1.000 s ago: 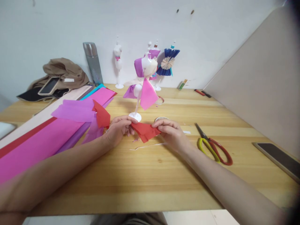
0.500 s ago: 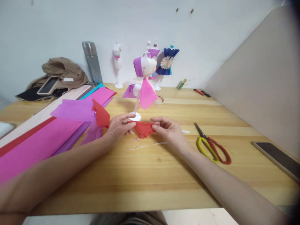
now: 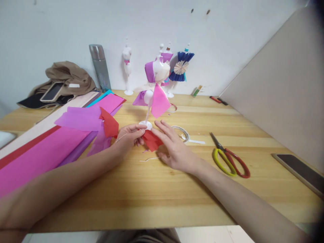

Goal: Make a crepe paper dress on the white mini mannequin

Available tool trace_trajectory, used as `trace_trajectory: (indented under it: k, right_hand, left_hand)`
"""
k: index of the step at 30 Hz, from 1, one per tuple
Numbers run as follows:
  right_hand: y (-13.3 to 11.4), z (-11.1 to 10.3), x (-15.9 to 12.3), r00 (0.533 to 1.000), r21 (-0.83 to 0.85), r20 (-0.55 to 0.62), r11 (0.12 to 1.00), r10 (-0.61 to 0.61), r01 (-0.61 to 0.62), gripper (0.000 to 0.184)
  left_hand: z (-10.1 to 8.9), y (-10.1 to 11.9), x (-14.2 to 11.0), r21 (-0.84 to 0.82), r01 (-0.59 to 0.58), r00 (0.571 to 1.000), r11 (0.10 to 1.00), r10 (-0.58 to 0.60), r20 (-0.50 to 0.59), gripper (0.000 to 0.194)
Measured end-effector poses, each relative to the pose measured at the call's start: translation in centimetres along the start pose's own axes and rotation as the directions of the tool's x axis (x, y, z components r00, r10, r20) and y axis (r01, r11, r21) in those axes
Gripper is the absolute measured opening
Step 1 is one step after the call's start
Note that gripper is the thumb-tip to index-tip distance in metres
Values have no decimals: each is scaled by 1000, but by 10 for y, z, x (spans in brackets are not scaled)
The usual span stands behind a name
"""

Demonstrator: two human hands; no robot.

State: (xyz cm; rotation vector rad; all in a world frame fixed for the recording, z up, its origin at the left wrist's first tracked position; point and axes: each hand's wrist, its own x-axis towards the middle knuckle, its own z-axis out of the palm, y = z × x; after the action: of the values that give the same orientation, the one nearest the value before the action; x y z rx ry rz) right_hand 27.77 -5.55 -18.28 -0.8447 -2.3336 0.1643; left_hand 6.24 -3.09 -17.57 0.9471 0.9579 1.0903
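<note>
Your left hand (image 3: 129, 135) pinches the creased, papery red sheet (image 3: 151, 140) at ten o'clock; your right hand (image 3: 174, 147), loosely spread, hides its three-o'clock edge, perhaps touching it.

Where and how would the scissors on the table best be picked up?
The scissors are probably best gripped by the yellow loop and red loop, with the right hand coming from the near side. They lie flat, loops at the near end, blades pointing away, so this should keep it clear of the edges.
</note>
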Motion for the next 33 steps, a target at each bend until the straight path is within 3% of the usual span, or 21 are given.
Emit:
trace_trajectory:
  k: [3, 5, 7, 9, 11, 13, 15, 19, 27, 33]
  right_hand:
    - [-2, 3, 0, 991, -9, -132, 999, 37, -38, 52]
    - [-6, -2, 2, 967, 85, -226, 991, 116, -99, 31]
    - [-10, -9, 5, 921, 257, -282, 946, 269, -198, 17]
    - [-13, -12, 9, 839, 485, -266, 818, 474, -308, 10]
    - [-15, -10, 11, 739, 701, -165, 605, 654, -378, 14]
    - [-16, -7, 12, 668, 834, -28, 387, 743, -395, 20]
    - [-18, -3, 13, 637, 891, 74, 236, 768, -388, 27]
    - [-21, -2, 13, 624, 901, 191, 116, 757, -417, 36]
    - [-21, -3, 12, 684, 898, 220, 130, 695, -421, 32]
    - [-17, 2, 13, 638, 902, 252, 62, 727, -427, 33]
  left_hand:
    - [4, 2, -3, -10, 51, 998, 999, -51, 36, 19]
    - [5, 2, -5, -5, 78, 993, 997, -77, 87, 22]
    - [5, 1, -7, 1, 81, 986, 997, -80, 144, 31]
    - [2, 0, -6, 13, 61, 980, 998, -63, 188, 44]
    - [-1, -2, -5, 53, 31, 971, 998, -43, 237, 51]
    - [-4, -2, -3, 127, -3, 953, 992, -36, 300, 50]
    - [-4, -2, -4, 189, -36, 944, 981, -29, 329, 48]
    - [1, 1, -7, 190, -58, 960, 980, 3, 279, 42]
    - [2, 7, -7, 275, -36, 980, 961, -20, 196, 29]
    - [3, 5, -5, 196, -11, 980, 981, -28, 197, 34]
